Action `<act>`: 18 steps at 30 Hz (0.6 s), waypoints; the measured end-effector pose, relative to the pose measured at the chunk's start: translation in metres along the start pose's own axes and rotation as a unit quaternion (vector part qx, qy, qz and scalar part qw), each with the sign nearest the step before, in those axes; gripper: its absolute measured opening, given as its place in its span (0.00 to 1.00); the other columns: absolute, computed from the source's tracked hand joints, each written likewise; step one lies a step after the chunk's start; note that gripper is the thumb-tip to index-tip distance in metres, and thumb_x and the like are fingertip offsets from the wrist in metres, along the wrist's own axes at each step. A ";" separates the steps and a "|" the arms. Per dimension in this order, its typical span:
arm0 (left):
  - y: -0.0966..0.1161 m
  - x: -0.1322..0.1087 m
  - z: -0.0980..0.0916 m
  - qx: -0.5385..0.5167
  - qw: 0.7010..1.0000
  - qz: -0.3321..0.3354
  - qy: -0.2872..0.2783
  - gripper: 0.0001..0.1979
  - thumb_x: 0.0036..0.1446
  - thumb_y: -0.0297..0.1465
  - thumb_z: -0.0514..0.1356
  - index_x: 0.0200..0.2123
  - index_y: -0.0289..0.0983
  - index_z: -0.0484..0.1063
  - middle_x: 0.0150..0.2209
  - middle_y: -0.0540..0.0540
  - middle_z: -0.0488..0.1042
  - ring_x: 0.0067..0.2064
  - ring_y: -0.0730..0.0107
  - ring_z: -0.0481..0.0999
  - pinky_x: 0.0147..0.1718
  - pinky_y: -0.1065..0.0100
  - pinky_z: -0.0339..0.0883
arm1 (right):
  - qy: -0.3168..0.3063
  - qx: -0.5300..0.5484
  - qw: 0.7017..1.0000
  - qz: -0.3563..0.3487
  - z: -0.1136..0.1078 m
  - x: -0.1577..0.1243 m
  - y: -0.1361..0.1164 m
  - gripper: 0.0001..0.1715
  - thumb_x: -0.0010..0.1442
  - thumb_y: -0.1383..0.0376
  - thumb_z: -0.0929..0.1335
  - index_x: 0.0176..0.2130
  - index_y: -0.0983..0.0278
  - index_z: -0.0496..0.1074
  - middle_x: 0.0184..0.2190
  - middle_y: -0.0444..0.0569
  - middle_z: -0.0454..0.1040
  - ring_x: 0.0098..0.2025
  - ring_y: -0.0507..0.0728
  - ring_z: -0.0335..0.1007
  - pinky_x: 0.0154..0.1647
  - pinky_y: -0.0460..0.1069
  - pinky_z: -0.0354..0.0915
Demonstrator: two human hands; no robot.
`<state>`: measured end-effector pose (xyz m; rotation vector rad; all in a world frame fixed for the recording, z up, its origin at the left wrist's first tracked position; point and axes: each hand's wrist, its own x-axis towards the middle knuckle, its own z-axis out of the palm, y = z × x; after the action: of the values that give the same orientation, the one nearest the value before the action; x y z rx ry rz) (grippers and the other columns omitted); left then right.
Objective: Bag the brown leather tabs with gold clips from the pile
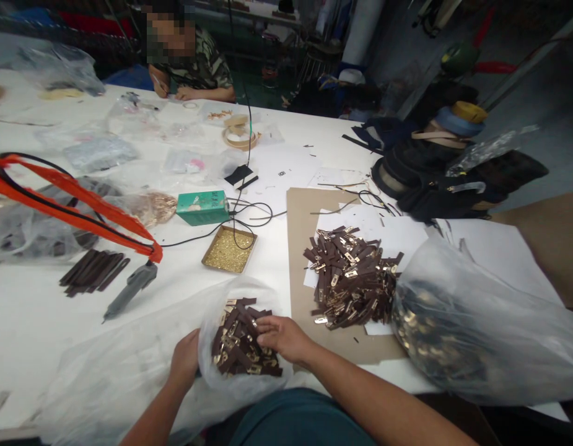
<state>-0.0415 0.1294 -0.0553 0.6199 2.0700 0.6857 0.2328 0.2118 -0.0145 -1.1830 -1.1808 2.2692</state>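
An open clear plastic bag (205, 356) lies in front of me, its mouth full of brown strap tabs with gold metal ends (237, 341). On the bag's left side my left hand (186, 356) is closed on the plastic, its fingertips hidden behind the rim. My right hand (284, 337) reaches over the right rim, fingers bent and close together at the tabs. What those fingers hold, if anything, I cannot make out. To the right, a heap of similar brown tabs (349, 275) is piled on white paper and brown cardboard (302, 248).
A shallow box of small gold pieces (228, 249) stands ahead, near a green box (202, 207) with a cable. At left are a grey glue gun (131, 291) and brown strips (93, 271). Another filled bag (476, 334) lies right. A person (197, 65) sits across the table.
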 end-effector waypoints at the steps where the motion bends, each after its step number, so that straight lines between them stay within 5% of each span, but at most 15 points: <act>1: 0.000 0.000 0.000 0.000 1.000 0.000 0.002 0.17 0.55 0.43 0.54 0.34 0.38 0.78 0.41 0.44 0.83 0.47 0.56 0.81 0.45 0.67 0.72 | 0.020 -0.019 1.000 -0.011 -0.005 -0.003 0.000 0.40 0.46 0.52 0.78 0.55 0.66 0.76 0.49 0.52 0.77 0.48 0.58 0.75 0.52 0.51 0.70; 4: 0.000 0.001 0.000 0.000 1.000 -0.008 0.008 0.18 0.55 0.42 0.54 0.36 0.38 0.79 0.40 0.44 0.83 0.46 0.56 0.81 0.44 0.67 0.72 | 0.154 -0.122 0.978 -0.067 -0.043 -0.021 -0.006 0.34 0.52 0.49 0.75 0.52 0.67 0.77 0.47 0.54 0.77 0.48 0.60 0.75 0.56 0.55 0.70; 6: -0.001 0.002 0.000 -0.002 1.000 -0.014 0.008 0.18 0.55 0.43 0.55 0.36 0.38 0.80 0.41 0.44 0.83 0.46 0.56 0.81 0.44 0.67 0.71 | 0.274 -0.189 0.938 -0.099 -0.083 -0.043 -0.012 0.31 0.56 0.47 0.72 0.49 0.67 0.78 0.46 0.55 0.77 0.47 0.60 0.74 0.56 0.56 0.70; 11: -0.001 0.002 0.001 -0.013 1.000 -0.017 -0.001 0.18 0.55 0.42 0.55 0.38 0.37 0.79 0.43 0.43 0.83 0.49 0.56 0.81 0.46 0.67 0.71 | 0.557 -0.306 0.763 -0.120 -0.183 -0.103 -0.020 0.38 0.59 0.43 0.69 0.56 0.67 0.76 0.53 0.58 0.72 0.40 0.56 0.71 0.52 0.54 0.69; 14: -0.002 0.003 0.002 -0.012 1.000 -0.018 -0.001 0.18 0.55 0.43 0.56 0.38 0.37 0.79 0.44 0.42 0.83 0.51 0.54 0.81 0.46 0.66 0.72 | 0.604 -0.334 0.721 -0.053 -0.215 -0.114 -0.022 0.42 0.58 0.41 0.70 0.60 0.66 0.75 0.56 0.60 0.69 0.49 0.60 0.70 0.60 0.56 0.65; 18: -0.006 0.008 0.003 -0.003 1.000 -0.017 -0.002 0.18 0.55 0.44 0.56 0.36 0.38 0.79 0.44 0.42 0.83 0.49 0.53 0.81 0.45 0.65 0.73 | 0.590 -0.359 0.723 0.005 -0.211 -0.102 -0.019 0.31 0.60 0.46 0.70 0.55 0.62 0.78 0.57 0.58 0.68 0.56 0.64 0.67 0.62 0.57 0.63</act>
<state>-0.0444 0.1308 -0.0649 0.5809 2.0703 0.6701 0.4597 0.2730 -0.0123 -2.3057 -1.3574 0.5092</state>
